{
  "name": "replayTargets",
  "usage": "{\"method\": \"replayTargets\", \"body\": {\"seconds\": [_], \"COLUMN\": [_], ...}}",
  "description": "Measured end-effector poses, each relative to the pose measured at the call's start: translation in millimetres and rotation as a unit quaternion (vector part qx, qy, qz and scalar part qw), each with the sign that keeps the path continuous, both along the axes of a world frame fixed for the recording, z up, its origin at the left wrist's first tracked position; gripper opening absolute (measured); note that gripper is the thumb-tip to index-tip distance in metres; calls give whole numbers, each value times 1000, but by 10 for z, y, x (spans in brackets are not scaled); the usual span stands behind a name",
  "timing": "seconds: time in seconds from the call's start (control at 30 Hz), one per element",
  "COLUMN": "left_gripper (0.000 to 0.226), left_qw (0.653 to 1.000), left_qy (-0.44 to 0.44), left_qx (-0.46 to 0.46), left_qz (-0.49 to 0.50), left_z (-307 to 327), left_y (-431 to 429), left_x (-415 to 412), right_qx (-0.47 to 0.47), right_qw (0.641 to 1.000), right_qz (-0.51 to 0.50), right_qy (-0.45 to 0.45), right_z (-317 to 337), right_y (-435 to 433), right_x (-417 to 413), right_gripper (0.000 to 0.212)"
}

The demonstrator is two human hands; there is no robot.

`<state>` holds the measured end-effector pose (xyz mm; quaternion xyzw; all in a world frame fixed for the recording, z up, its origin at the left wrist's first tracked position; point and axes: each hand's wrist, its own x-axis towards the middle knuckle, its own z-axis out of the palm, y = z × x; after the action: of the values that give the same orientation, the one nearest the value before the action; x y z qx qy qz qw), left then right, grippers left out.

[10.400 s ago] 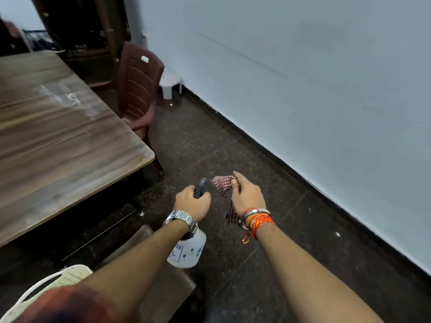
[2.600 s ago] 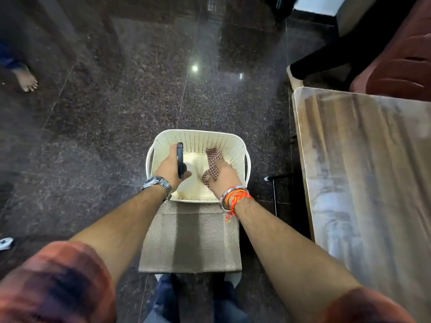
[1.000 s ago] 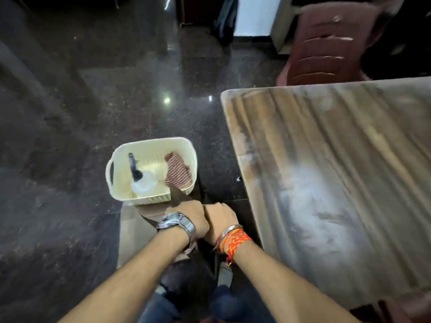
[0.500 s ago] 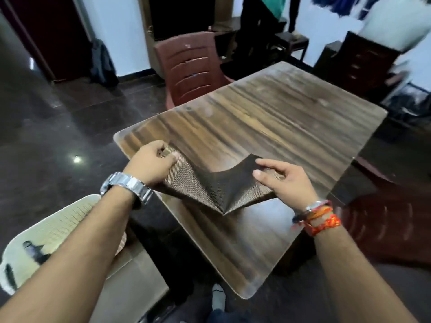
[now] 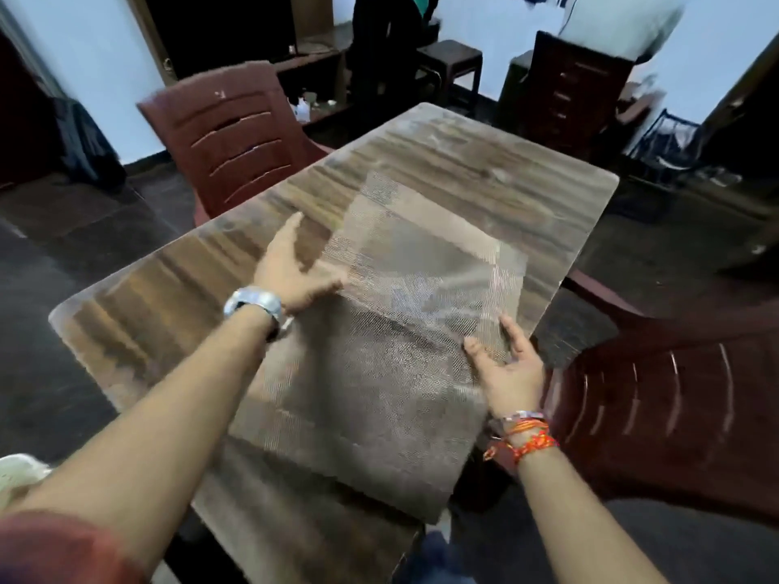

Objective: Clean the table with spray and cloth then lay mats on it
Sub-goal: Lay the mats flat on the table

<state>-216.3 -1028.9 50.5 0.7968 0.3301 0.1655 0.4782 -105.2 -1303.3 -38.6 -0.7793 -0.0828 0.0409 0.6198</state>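
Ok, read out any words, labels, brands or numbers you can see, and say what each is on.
No text can be read in this view.
Watch: dial blurred, unreadable.
White mark on the red chair: too small and blurred to tell.
Mat: woven pattern only, no print.

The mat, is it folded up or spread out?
Spread out. The mat shows as one broad sheet over the table, the left hand and right hand at opposite edges. Blur hides whether it lies flat.
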Motion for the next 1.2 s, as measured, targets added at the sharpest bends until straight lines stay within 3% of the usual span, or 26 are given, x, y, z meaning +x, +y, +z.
{"method": "replayTargets", "body": {"seconds": [0.07, 0.13, 0.2, 0.3, 0.43, 0.7, 1.2], "left_gripper": [111, 108, 103, 80, 68, 82, 94], "left_qw": [990, 974, 952, 921, 895, 868, 857], "left_qy": [106, 204, 276, 346, 404, 438, 460], "left_qx": [94, 90, 102, 132, 150, 178, 144], "left_qz": [7, -28, -81, -117, -117, -149, -181], "left_z": [-434, -882, -1271, -1548, -1621, -1600, -1521], "left_y": [-137, -378, -652, -1062, -1253, -1243, -1181], "left_x": [431, 735, 986, 1237, 1592, 2169, 2733], "right_qx": [-174, -381, -477, -500, -518, -538, -529], "right_qw": [985, 924, 874, 829, 818, 799, 812], "right_qz": [-6, 10, 61, 182, 206, 225, 212], "right_qy": [-3, 1, -67, -169, -143, -146, -124], "right_z": [-320, -561, -722, -958, -1118, -1048, -1062], "right_y": [44, 82, 108, 123, 144, 58, 34], "right_x": [339, 498, 576, 641, 808, 1455, 1909], "right_gripper": [71, 78, 77, 70, 68, 70, 69]}}
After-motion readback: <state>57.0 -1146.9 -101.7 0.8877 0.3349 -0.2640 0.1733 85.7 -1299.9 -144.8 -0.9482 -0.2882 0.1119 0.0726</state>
